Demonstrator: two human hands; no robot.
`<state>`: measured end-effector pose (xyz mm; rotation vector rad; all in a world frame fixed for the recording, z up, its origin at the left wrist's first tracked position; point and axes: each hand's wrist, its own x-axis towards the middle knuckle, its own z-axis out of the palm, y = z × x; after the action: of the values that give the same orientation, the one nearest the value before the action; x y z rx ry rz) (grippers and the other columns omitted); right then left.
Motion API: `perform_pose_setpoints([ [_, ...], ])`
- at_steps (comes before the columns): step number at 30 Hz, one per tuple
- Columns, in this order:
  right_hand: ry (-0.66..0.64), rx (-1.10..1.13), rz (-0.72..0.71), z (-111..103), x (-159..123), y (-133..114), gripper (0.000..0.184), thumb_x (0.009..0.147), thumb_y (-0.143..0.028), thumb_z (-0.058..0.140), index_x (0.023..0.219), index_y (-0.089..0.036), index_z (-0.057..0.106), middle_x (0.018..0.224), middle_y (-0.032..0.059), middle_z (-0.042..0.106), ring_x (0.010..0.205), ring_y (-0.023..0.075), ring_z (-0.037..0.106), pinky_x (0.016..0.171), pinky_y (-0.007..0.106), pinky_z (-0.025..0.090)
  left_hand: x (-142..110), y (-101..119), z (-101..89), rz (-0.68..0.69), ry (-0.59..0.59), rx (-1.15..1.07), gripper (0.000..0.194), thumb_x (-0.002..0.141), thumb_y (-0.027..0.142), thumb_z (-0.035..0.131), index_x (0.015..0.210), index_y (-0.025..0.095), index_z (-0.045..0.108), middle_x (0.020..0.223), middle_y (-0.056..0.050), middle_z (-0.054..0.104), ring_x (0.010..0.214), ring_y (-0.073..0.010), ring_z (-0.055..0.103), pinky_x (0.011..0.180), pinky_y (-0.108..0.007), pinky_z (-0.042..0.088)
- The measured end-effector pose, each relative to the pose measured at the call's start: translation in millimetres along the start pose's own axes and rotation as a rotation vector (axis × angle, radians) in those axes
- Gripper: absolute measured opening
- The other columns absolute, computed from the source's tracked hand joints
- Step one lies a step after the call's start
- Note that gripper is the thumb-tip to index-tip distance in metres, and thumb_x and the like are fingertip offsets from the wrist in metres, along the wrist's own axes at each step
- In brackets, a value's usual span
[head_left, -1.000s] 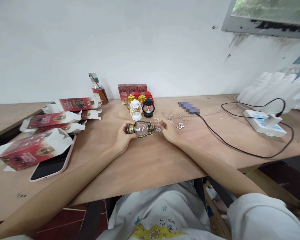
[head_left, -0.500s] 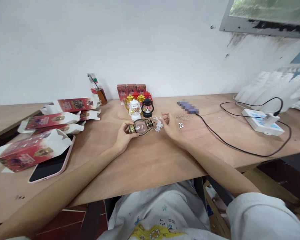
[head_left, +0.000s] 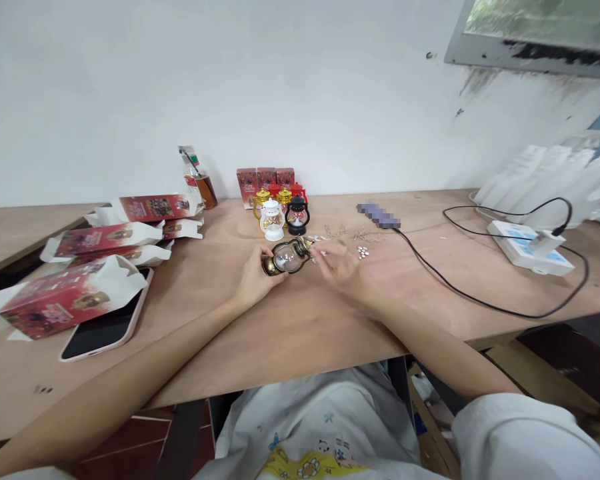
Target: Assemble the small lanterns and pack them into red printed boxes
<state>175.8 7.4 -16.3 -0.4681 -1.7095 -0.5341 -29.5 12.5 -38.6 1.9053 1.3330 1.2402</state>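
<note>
A small bronze-coloured lantern (head_left: 285,257) with a clear globe lies tilted over the table, its top pointing right and slightly away. My left hand (head_left: 256,276) is closed round its base. At the lantern's top, my right hand (head_left: 341,265) pinches its fingertips together; whatever is between them is too small to make out. Small white pieces (head_left: 320,238) lie partly hidden behind the right hand. Past it are thin wire pieces (head_left: 364,235) and several round silvery discs (head_left: 363,253). Just behind the held lantern stand a white lantern (head_left: 273,221) and a black lantern (head_left: 297,217).
Gold lanterns (head_left: 261,197), red ones and upright red boxes (head_left: 247,183) are by the wall. Opened red boxes (head_left: 65,300) and a phone (head_left: 105,333) occupy the left, near a bottle (head_left: 205,190). Rightward, a black cable (head_left: 445,280) loops near a power strip (head_left: 515,240).
My right hand first drew back from the lantern's top to the small white pieces, then returned with its fingertips pinched. The left hand has tilted the lantern, raising its top end away from me.
</note>
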Motion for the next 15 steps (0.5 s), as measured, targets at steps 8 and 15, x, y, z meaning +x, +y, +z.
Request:
perform_pose_setpoints([
  [8, -0.22, -0.086, -0.433, 10, 3, -27, 0.014, 0.089, -0.013, 0.056, 0.08, -0.02, 0.063, 0.078, -0.0021, 0.07, 0.076, 0.0116, 0.053, 0.073, 0.029, 0.04, 2, 5, -2.8, -0.001, -0.131, 0.13, 0.045, 0.059, 0.026, 0.07, 0.093, 0.018, 0.042, 0.093, -0.005, 0.06, 0.086, -0.0226, 0.058, 0.074, -0.035, 0.046],
  [15, -0.245, -0.178, -0.401, 12, -3, -24, 0.016, 0.091, -0.015, 0.054, 0.08, -0.022, 0.064, 0.08, -0.0042, 0.07, 0.083, 0.0112, 0.054, 0.082, 0.03, 0.038, 1, 6, -3.2, 0.117, -0.228, 0.196, 0.049, 0.064, 0.033, 0.068, 0.106, 0.018, 0.048, 0.102, -0.008, 0.062, 0.093, -0.0275, 0.061, 0.079, -0.04, 0.049],
])
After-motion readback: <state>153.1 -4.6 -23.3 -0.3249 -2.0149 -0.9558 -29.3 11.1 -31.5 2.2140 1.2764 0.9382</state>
